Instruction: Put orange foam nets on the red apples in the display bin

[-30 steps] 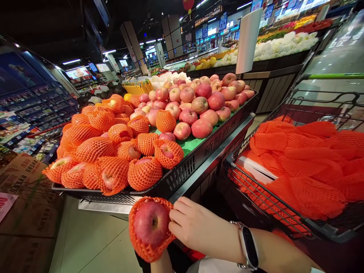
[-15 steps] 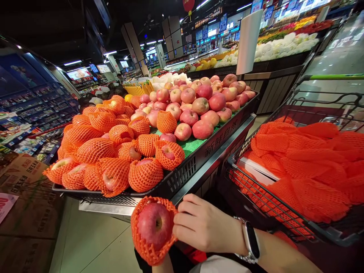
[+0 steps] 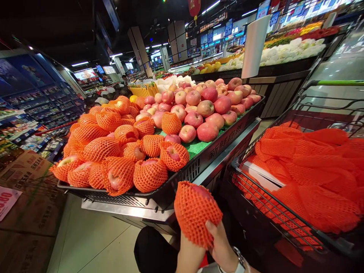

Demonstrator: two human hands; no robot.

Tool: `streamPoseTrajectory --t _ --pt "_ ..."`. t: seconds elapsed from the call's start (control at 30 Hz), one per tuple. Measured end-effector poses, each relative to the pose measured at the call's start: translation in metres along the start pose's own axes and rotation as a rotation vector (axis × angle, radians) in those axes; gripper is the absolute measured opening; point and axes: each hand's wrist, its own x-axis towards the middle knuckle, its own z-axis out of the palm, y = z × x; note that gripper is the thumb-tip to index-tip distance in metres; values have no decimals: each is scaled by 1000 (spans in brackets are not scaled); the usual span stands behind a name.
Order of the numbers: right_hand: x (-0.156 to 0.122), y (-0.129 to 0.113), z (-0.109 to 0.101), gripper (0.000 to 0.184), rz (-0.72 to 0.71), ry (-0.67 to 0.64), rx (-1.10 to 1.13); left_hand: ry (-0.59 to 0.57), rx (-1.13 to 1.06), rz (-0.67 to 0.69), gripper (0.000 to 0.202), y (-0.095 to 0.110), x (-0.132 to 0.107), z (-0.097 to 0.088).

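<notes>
A red apple wrapped in an orange foam net (image 3: pixel 196 212) is held up in front of the black display tray (image 3: pixel 199 167). Both my hands grip it from below. My left hand (image 3: pixel 189 254) is under the net, fingers mostly hidden behind it. My right hand (image 3: pixel 223 246), with a watch at the wrist, presses a thumb on the net's lower right side. The tray holds several netted apples (image 3: pixel 119 151) on its near left half and several bare red apples (image 3: pixel 204 110) on green matting farther back.
A wire shopping cart (image 3: pixel 284 220) at the right is piled with empty orange foam nets (image 3: pixel 313 170). Cardboard boxes (image 3: pixel 25 189) stand at the lower left. A steel ledge (image 3: pixel 136 212) runs under the tray. More produce stands and shelves lie beyond.
The netted apple has been turned so the net now covers its facing side and raised to the right, nearer the tray. My right hand has moved from its side to beneath it.
</notes>
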Motion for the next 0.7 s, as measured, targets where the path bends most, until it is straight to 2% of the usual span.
streamPoseTrajectory --t 0.13,0.2,0.27,0.3,0.33,0.37,0.4,0.43,0.5,0.53,0.57,0.6,0.63,0.7 --pt "13 -20 -14 77 -103 150 1 -311 156 131 39 23 2 -15" --pt "18 -26 -19 83 -167 175 -38 -382 154 163 52 27 1 -30" --pt "21 -31 -22 88 -214 127 -82 -404 131 242 65 25 -4 -47" --pt "22 -33 -23 88 -230 90 -106 -390 102 296 60 22 -7 -56" --pt "22 -35 -24 87 -244 57 -134 -339 49 337 44 18 -11 -63" --pt "22 -38 -25 86 -261 30 -171 -245 -30 352 26 14 -14 -69" --pt "22 -41 -25 84 -285 4 -219 -109 -131 336 23 10 -17 -73" --pt "22 -45 -25 82 -311 -21 -275 51 -244 297 30 5 -18 -73" --pt "21 -53 -24 79 -380 -82 -392 329 -451 194 35 -7 -17 -63" --pt "19 -57 -22 78 -418 -127 -442 385 -533 150 55 -13 -15 -53" --pt "18 -61 -20 78 -461 -185 -483 387 -602 114 85 -20 -13 -41" --pt "16 -64 -17 80 -505 -254 -515 334 -660 67 106 -27 -11 -27" --pt "13 -66 -14 81 -545 -321 -547 293 -710 12 114 -33 -10 -12" --pt "8 -68 -10 84 -583 -397 -620 233 -765 -62 114 -42 -12 15"
